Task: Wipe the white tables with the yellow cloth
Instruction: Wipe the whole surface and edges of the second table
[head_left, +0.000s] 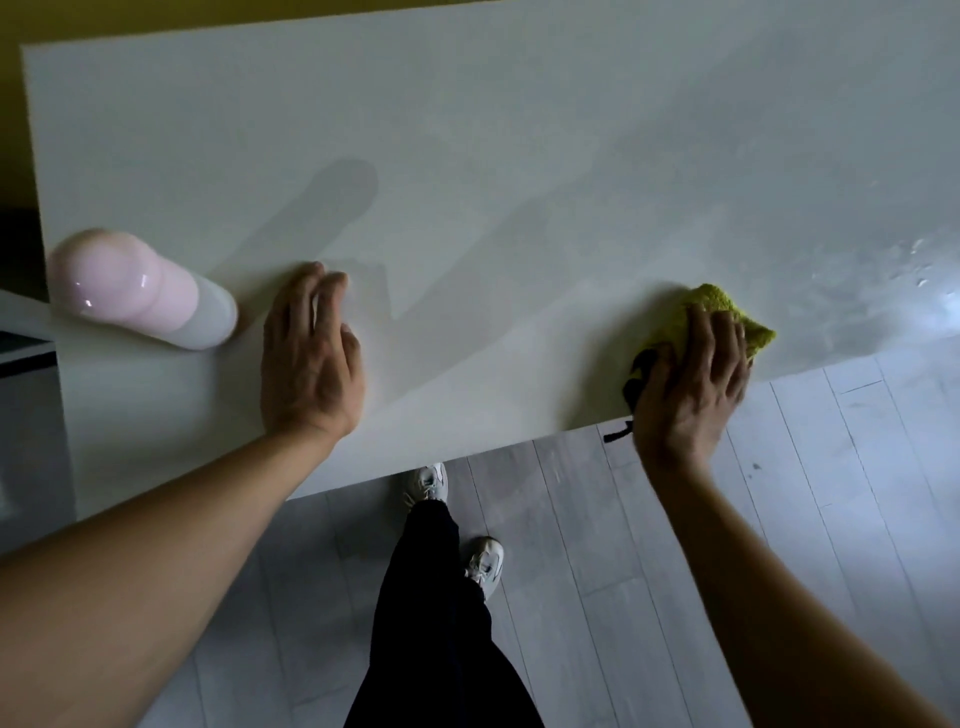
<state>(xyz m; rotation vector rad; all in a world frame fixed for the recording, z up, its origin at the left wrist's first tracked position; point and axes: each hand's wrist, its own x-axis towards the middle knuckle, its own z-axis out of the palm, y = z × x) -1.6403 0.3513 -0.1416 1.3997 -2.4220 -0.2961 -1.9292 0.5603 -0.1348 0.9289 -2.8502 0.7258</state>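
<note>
right hand (691, 374) pressing nubby yellow cloth (714, 312), glossy white table (467, 156)

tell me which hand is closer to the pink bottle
Left. The left hand rests flat on the table just right of the pink bottle, not touching it. The right hand presses the cloth far across the table.
</note>
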